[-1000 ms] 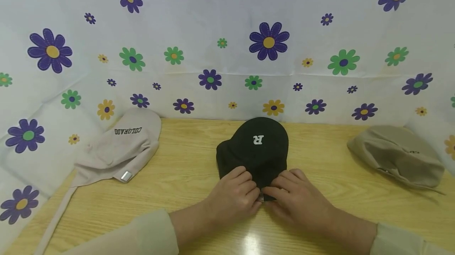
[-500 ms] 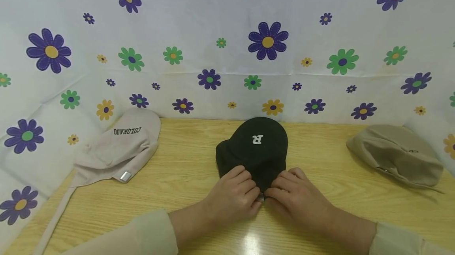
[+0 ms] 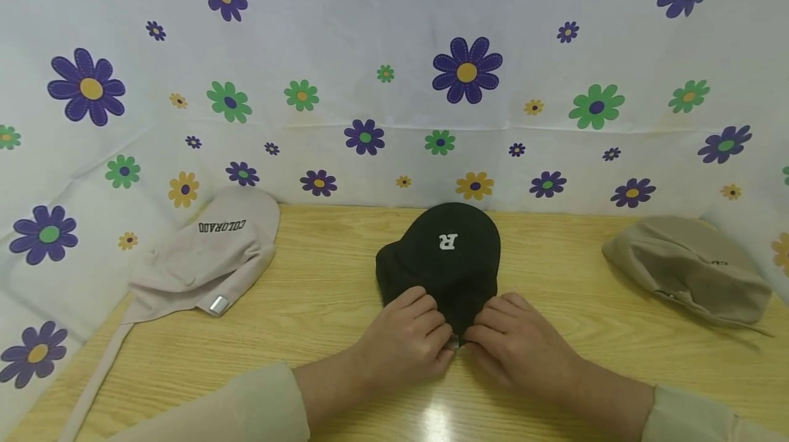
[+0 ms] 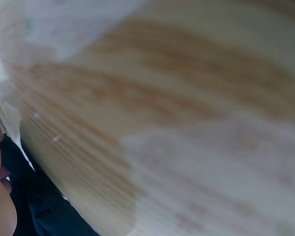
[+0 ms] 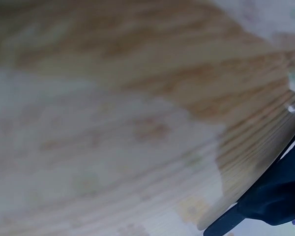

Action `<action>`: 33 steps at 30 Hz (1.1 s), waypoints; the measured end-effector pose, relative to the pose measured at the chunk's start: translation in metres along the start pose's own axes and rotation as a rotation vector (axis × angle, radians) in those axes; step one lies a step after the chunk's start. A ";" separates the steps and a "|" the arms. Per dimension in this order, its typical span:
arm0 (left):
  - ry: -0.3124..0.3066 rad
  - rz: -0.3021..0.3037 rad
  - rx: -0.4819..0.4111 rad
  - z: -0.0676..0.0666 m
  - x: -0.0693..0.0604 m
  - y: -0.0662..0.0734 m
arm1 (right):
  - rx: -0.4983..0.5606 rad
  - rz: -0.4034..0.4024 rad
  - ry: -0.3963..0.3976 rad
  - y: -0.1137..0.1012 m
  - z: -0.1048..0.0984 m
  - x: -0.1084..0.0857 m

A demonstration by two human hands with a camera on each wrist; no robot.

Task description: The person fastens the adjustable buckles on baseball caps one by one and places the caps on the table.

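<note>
Sleeves (image 3: 240, 409) of pale green cloth are flanking the near edge, forearms angling inward. Left hand (image 3: 407, 332) is gripping the near edge of a black fabric cap with a raised white "R" (image 3: 451, 240); fingers are curling in tight, no visible opening. Right hand (image 3: 520, 346) is mirroring it on the other side, also closed on the near edge, fingertips pinching. A small silvery piece (image 3: 453, 342) is showing in the gap; can't tell if the strap there is fastened, fingers are covering it. Black cap is sitting mid-table on the yellowish wood-grain table (image 3: 333, 277), "R" upside down to the wearer of the camera, so its back edge is facing both hands, likely for access. Two-sided hold is probably stopping it from twisting.

Farther out, a pale pink fabric cap lettered "COLORADO" (image 3: 206, 260) is lying left, long strap (image 3: 98, 380) trailing nearward, silver buckle (image 3: 218, 305) showing. A khaki fabric cap (image 3: 696, 271) is lying right. Both are sitting well apart from the black one, presumably leaving elbow room. White cloth with printed flowers (image 3: 345, 38) is hanging behind.
</note>
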State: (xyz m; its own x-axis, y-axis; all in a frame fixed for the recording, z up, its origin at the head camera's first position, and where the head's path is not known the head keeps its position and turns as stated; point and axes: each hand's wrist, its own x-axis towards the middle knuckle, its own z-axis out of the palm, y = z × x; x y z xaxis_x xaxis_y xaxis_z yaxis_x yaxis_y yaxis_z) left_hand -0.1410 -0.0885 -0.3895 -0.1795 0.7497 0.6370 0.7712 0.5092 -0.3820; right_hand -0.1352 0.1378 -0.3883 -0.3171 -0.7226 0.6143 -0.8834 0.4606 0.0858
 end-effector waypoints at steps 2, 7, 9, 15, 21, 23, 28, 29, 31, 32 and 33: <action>0.009 0.004 0.005 0.000 0.000 0.000 | 0.012 0.006 -0.011 0.000 0.000 -0.001; 0.018 0.003 0.004 0.000 0.000 0.000 | 0.022 0.009 -0.016 0.000 -0.001 -0.001; 0.013 -0.003 -0.001 0.000 0.000 0.000 | 0.015 0.012 -0.015 -0.001 -0.001 -0.001; 0.003 -0.004 -0.005 0.000 0.001 0.000 | 0.001 0.027 -0.010 -0.001 -0.002 -0.001; 0.014 0.008 0.010 0.000 0.000 -0.001 | -0.005 0.039 -0.015 -0.001 -0.001 0.000; 0.018 0.008 0.010 0.000 0.000 -0.001 | -0.008 0.040 -0.013 -0.001 -0.001 0.000; 0.020 0.009 0.011 0.001 0.000 -0.002 | -0.013 0.046 -0.008 -0.001 -0.002 0.000; 0.019 0.008 0.010 0.000 0.000 -0.001 | -0.014 0.047 -0.008 -0.001 -0.001 0.000; 0.019 0.007 0.009 0.000 0.000 -0.001 | -0.018 0.051 -0.006 -0.001 -0.001 0.000; 0.019 0.005 0.009 0.000 0.000 -0.001 | -0.020 0.053 -0.005 -0.001 -0.001 0.000; 0.018 0.003 0.009 0.000 0.000 -0.001 | -0.020 0.050 0.000 -0.001 -0.001 0.000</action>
State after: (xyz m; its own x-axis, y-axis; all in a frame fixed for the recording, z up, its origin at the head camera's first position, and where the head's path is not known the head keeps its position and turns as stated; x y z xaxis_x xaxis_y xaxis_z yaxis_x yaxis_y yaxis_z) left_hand -0.1419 -0.0892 -0.3889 -0.1658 0.7433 0.6480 0.7663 0.5107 -0.3898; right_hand -0.1341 0.1385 -0.3877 -0.3608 -0.6987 0.6178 -0.8596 0.5061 0.0704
